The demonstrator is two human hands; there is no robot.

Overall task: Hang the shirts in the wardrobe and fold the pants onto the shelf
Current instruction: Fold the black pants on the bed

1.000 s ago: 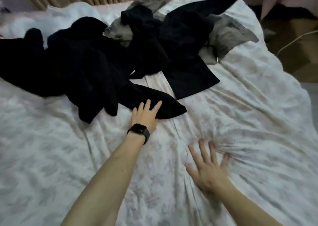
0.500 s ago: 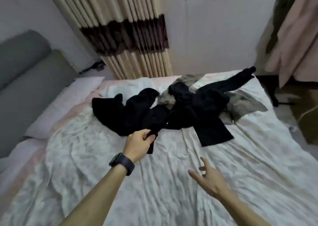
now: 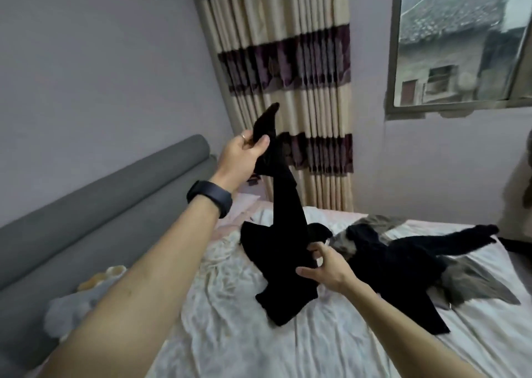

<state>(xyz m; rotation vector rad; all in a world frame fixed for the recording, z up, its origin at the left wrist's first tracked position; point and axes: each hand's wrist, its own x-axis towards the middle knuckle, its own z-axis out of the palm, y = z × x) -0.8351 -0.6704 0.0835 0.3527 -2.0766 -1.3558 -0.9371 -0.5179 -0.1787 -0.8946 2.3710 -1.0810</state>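
Observation:
My left hand (image 3: 244,156), with a black band on its wrist, grips one end of a black garment (image 3: 283,233) and holds it high above the bed. The garment hangs down in a long strip, and its lower part still lies on the sheet. My right hand (image 3: 326,268) reaches the garment lower down; its thumb and fingers close on the cloth. A second black garment (image 3: 403,259) lies spread on the bed to the right, one sleeve stretched out. Grey clothing (image 3: 472,282) lies under and beside it.
The bed (image 3: 316,343) has a pale crumpled floral sheet. A grey padded headboard (image 3: 95,213) runs along the left, with a soft toy (image 3: 72,305) next to it. Striped curtains (image 3: 290,95) hang behind the bed, and a window (image 3: 460,38) is at upper right.
My left hand took hold of the black garment's end and lifted it high off the bed. My right hand moved from the bare sheet up to the hanging cloth. The view tilted upward.

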